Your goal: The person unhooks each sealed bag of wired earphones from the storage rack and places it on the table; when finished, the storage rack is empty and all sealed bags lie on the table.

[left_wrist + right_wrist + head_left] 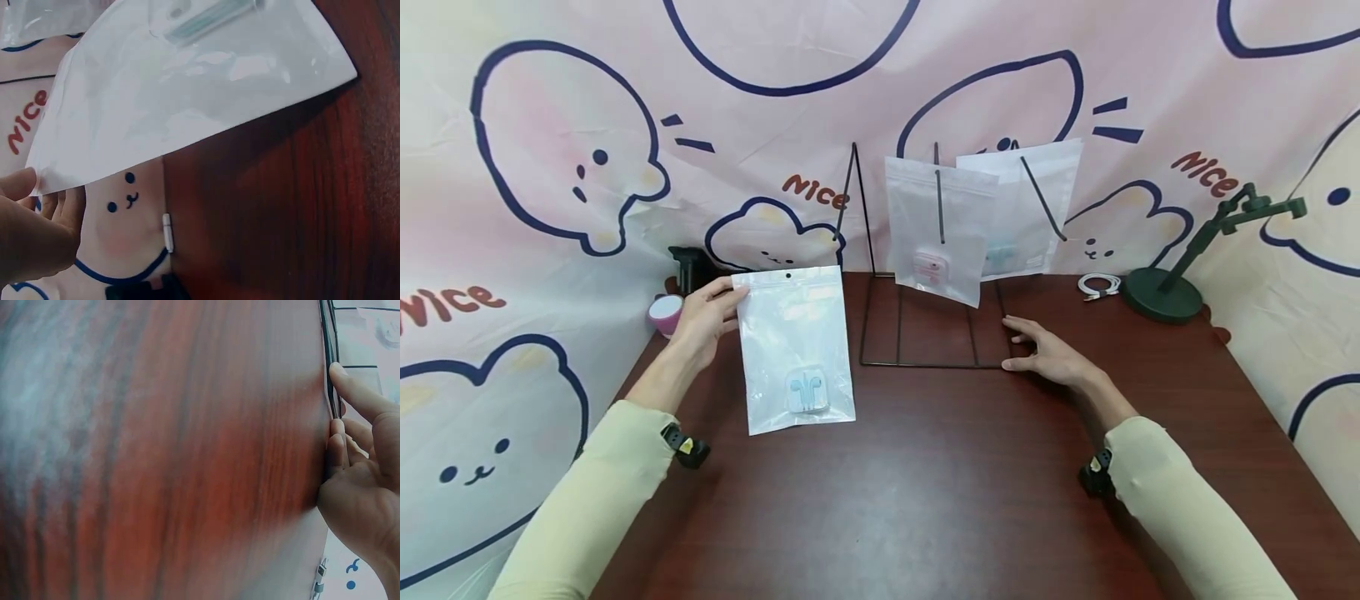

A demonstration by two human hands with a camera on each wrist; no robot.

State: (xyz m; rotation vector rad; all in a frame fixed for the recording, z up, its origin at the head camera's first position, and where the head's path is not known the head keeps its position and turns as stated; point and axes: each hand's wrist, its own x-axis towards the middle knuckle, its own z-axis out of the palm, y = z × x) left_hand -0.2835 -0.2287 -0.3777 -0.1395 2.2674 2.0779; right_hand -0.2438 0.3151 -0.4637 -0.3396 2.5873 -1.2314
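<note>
My left hand (703, 317) pinches a white zip bag (797, 333) by its upper left edge. The bag hangs upright left of the rack, and a small clear case with earphones (807, 390) shows through its lower part. In the left wrist view the thumb and fingers grip the edge of the bag (187, 106). At the front right corner of a black wire display rack (925, 365), my right hand (1048, 354) holds the base frame between thumb and fingers. Two more white bags hang on the rack's hooks, a front one (917, 221) with a pinkish case and another (1037, 196) behind it.
Behind the left hand stand a pink round container (666, 312) and a black object (691, 268). A coiled white cable (1097, 287) and a dark green stand (1165, 296) are at the back right. A printed cloth surrounds the brown table (887, 500).
</note>
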